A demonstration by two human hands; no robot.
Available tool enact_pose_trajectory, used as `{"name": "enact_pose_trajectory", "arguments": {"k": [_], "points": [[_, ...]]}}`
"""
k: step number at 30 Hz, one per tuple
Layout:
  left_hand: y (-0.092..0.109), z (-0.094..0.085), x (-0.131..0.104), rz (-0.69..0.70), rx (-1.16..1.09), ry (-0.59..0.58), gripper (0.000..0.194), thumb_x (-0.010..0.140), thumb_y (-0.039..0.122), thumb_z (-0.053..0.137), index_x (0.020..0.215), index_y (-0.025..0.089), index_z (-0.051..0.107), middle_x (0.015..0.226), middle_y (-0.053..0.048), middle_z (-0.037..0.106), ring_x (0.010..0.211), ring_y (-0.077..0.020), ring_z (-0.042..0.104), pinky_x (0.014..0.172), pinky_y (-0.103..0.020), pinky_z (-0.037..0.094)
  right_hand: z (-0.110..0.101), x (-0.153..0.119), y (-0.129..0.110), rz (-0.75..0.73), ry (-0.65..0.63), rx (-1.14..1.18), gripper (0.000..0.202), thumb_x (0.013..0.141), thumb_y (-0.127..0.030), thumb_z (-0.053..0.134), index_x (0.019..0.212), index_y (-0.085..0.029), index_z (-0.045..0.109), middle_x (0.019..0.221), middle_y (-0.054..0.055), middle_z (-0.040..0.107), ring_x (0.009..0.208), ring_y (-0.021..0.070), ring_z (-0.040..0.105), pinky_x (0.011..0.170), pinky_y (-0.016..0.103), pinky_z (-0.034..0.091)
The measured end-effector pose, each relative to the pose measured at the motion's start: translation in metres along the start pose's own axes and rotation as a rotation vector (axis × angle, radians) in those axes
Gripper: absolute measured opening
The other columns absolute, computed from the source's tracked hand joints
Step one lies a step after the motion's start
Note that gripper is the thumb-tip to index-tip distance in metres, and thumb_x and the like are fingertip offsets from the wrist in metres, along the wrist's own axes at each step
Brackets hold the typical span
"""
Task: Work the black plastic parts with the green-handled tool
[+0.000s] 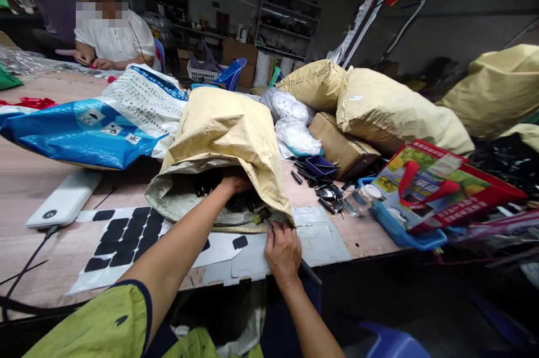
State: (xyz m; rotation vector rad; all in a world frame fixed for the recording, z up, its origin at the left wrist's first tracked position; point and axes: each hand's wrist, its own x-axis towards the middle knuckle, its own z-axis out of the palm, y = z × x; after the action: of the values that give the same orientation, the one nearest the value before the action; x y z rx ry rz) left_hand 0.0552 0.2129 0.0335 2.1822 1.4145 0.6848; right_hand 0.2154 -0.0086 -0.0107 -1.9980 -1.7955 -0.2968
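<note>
Table [25,189]: left hand [236,180] inside sack [227,116], grip unclear; right hand [283,248] gripping dark rod [268,224].

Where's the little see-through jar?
In the head view, the clear jar is on the right side of the table, between the scattered black parts and the blue basket, right of the right hand.

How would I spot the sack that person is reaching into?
On the table, look just right of the blue-and-white bag. A tan sack lies there, mouth toward the camera. Unlike the bulging sacks farther right, it gapes around the left hand.
</note>
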Motion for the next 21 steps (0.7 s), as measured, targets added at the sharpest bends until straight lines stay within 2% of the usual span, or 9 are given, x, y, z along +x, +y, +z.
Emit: {"name": "enact_pose_trajectory", "arguments": {"k": [3, 6, 10, 15, 18, 21], "points": [[-0.002, -0.006, -0.022, -0.002, 0.180, -0.022, 0.053, 0.086, 0.052, 0.062, 0.130, 0.023, 0.066, 0.144, -0.014, 0.057, 0.135, -0.0418, 0.043, 0.113, -0.057, 0.028, 0.000, 0.000, 0.000, 0.001, 0.003, 0.004, 0.030, 0.097, -0.027, 0.053, 0.121, -0.022, 0.070, 0.109, 0.010, 0.067, 0.094, 0.0244, 0.053, 0.080, 0.035, 0.039], [-0.003, -0.014, -0.042, -0.050, 0.326, -0.066, 0.050, 0.089, 0.060, 0.051, 0.127, 0.032, 0.069, 0.148, -0.008, 0.054, 0.138, -0.0442, 0.037, 0.111, -0.062, 0.026, 0.001, 0.001, -0.001, 0.005, 0.015, 0.012, 0.029, 0.096, -0.026, 0.055, 0.120, -0.022, 0.070, 0.108, 0.009, 0.066, 0.094, 0.0237, 0.052, 0.079, 0.034, 0.039], [-0.005, -0.022, -0.063, -0.100, 0.354, -0.068, 0.044, 0.091, 0.059, 0.046, 0.122, 0.039, 0.071, 0.144, -0.005, 0.057, 0.132, -0.0427, 0.041, 0.105, -0.065, 0.029, 0.000, 0.001, -0.002, 0.006, 0.029, 0.017, 0.028, 0.095, -0.025, 0.056, 0.119, -0.022, 0.070, 0.109, 0.009, 0.066, 0.093, 0.0230, 0.052, 0.079, 0.033, 0.038], [-0.014, -0.033, -0.082, -0.128, 0.305, -0.077, 0.047, 0.093, 0.059, 0.044, 0.129, 0.039, 0.067, 0.141, -0.007, 0.059, 0.126, -0.0437, 0.043, 0.101, -0.068, 0.029, 0.000, 0.001, -0.002, 0.007, 0.024, 0.011, 0.028, 0.094, -0.025, 0.057, 0.119, -0.022, 0.071, 0.107, 0.010, 0.066, 0.093, 0.0234, 0.052, 0.078, 0.033, 0.038], [-0.017, -0.042, -0.098, -0.058, 0.273, 0.043, 0.045, 0.095, 0.054, 0.047, 0.132, 0.038, 0.065, 0.139, -0.005, 0.061, 0.130, -0.0416, 0.038, 0.107, -0.065, 0.023, 0.001, 0.001, -0.001, 0.010, 0.019, 0.015, 0.028, 0.094, -0.025, 0.057, 0.119, -0.022, 0.071, 0.108, 0.010, 0.066, 0.094, 0.0234, 0.052, 0.078, 0.033, 0.037], [-0.016, -0.048, -0.123, 0.034, 0.246, 0.194, 0.035, 0.095, 0.044, 0.053, 0.121, 0.031, 0.072, 0.124, -0.005, 0.068, 0.122, -0.0317, 0.045, 0.106, -0.050, 0.029, 0.001, 0.001, -0.001, 0.010, 0.013, 0.015, 0.028, 0.095, -0.026, 0.057, 0.119, -0.022, 0.071, 0.108, 0.010, 0.066, 0.095, 0.0235, 0.052, 0.078, 0.033, 0.037]]}}
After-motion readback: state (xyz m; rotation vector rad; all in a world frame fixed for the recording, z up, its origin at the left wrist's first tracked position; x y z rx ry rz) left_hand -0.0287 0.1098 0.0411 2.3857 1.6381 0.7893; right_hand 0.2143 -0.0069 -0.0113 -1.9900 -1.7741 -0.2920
